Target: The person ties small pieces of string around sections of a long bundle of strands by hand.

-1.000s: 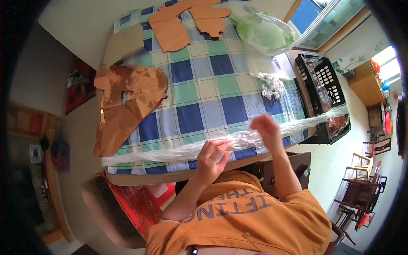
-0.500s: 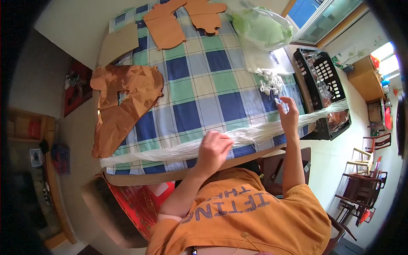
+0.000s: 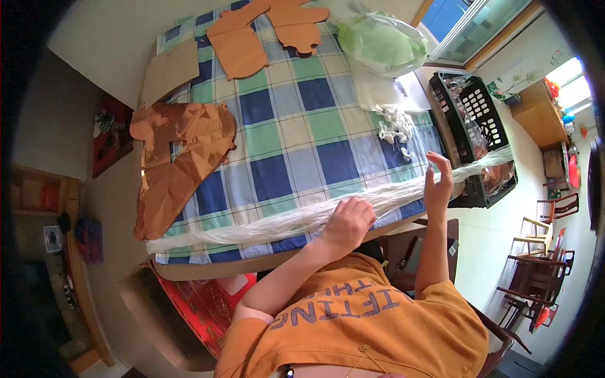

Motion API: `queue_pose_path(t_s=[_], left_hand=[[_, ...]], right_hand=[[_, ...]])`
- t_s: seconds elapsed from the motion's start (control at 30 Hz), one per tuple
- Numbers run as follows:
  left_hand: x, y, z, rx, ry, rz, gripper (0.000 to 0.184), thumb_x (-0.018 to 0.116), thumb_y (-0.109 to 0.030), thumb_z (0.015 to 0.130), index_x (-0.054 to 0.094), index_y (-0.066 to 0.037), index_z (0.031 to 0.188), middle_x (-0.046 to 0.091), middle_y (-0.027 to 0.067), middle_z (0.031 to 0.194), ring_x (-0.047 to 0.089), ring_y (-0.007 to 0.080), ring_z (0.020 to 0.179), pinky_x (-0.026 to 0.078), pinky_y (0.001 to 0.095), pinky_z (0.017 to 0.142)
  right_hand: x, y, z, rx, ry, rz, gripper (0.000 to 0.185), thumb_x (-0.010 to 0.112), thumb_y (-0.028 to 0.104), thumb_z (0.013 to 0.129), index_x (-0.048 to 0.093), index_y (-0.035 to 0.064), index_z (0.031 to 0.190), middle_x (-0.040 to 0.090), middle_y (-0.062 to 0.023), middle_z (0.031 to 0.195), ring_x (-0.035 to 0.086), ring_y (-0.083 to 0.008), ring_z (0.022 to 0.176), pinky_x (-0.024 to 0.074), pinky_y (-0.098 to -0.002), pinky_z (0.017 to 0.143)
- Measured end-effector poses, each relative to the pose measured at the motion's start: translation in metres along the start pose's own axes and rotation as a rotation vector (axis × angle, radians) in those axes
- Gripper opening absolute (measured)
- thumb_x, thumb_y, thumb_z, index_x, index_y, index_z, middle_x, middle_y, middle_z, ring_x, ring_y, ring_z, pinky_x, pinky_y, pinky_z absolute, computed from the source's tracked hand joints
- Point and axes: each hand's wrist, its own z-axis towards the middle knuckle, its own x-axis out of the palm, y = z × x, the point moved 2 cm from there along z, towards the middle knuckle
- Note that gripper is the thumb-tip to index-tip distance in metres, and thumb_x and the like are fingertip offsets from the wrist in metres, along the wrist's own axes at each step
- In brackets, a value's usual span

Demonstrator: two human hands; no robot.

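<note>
Long bundle of thin white strands point(image 3: 271, 228), loosely spread, stretched left to right along the checked cloth's point(image 3: 268, 173) near edge, its narrower right end over the black crate point(image 3: 467, 200).

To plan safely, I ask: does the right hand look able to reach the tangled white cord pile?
Probably yes. The right hand is raised close to the tangled white cord pile, and nothing visible stands between them.

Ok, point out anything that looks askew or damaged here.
The copper-coloured sheet at the left is heavily creased, so it looks crumpled, though that may be harmless. The right end of the white strand bundle also runs off the checked cloth and over the black crate. I see no spill.
</note>
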Motion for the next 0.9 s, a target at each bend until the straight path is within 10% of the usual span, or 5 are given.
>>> queue_pose_path(t_s=[0.23,0.43,0.6,0.9], left_hand=[[-0.065,-0.007,-0.012,-0.591,-0.512,-0.839,0.006,0.056,-0.001,0.091,0.052,-0.003,0.095,0.057,0.0026,0.083,0.055,0.0088,0.076,0.047,0.0245,0.070],[-0.082,-0.003,-0.014,-0.380,-0.335,-0.261,0.009,0.064,0.002,0.083,0.060,-0.003,0.089,0.060,0.0052,0.078,0.059,0.0155,0.072,0.049,0.0263,0.068],[-0.072,0.008,-0.031,-0.542,-0.467,-0.789,0.011,0.064,0.002,0.083,0.062,-0.004,0.092,0.061,0.0053,0.079,0.061,0.0122,0.078,0.049,0.0242,0.072],[-0.044,-0.054,0.013,-0.060,-0.190,-0.704,0.018,0.056,0.005,0.086,0.060,-0.001,0.102,0.062,0.0094,0.089,0.061,0.0214,0.082,0.048,0.0298,0.073]], right_hand=[[0.018,0.094,-0.033,-0.153,0.302,0.447,0.031,0.053,-0.008,0.075,0.060,0.0017,0.103,0.061,-0.0141,0.110,0.057,-0.0267,0.108,0.0419,-0.0359,0.096],[0.009,0.088,-0.039,-0.116,0.433,0.125,0.011,0.065,-0.005,0.076,0.059,0.0018,0.082,0.058,-0.0083,0.078,0.057,-0.0214,0.072,0.0474,-0.0293,0.065],[0.010,0.080,-0.049,-0.041,0.480,0.219,0.009,0.064,-0.004,0.079,0.058,0.0013,0.084,0.058,-0.0085,0.078,0.058,-0.0203,0.074,0.0475,-0.0290,0.067],[0.128,0.168,-0.108,0.206,0.982,1.353,0.022,0.048,0.022,0.095,0.052,0.0046,0.106,0.054,-0.0097,0.116,0.047,-0.0139,0.111,0.0410,-0.0346,0.091]])
